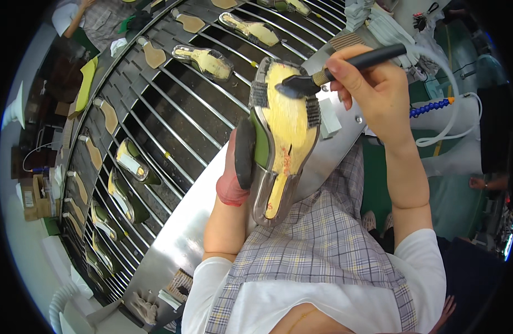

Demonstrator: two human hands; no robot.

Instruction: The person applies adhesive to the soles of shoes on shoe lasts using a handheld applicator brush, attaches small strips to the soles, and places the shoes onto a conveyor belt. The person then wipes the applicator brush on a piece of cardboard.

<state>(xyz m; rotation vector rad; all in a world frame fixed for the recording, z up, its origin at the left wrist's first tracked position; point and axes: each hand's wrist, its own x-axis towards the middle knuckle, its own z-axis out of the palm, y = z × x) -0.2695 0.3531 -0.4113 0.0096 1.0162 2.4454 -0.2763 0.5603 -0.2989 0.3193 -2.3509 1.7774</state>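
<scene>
Beside metal bars point(167, 155), the right hand point(381, 97) clasps a brush point(321, 77).

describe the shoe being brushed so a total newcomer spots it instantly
Find the plaid apron, then look just beyond it, on the near side of the rack of metal rods. There the left hand holds a sole-up, green-sided shoe with a pale yellow bottom, a brush at its wide end. Other shoes lie on the rods; this one alone is hand-held.

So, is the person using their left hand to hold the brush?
No, the right hand holds the brush, over the yellow underside of the green shoe.
</scene>
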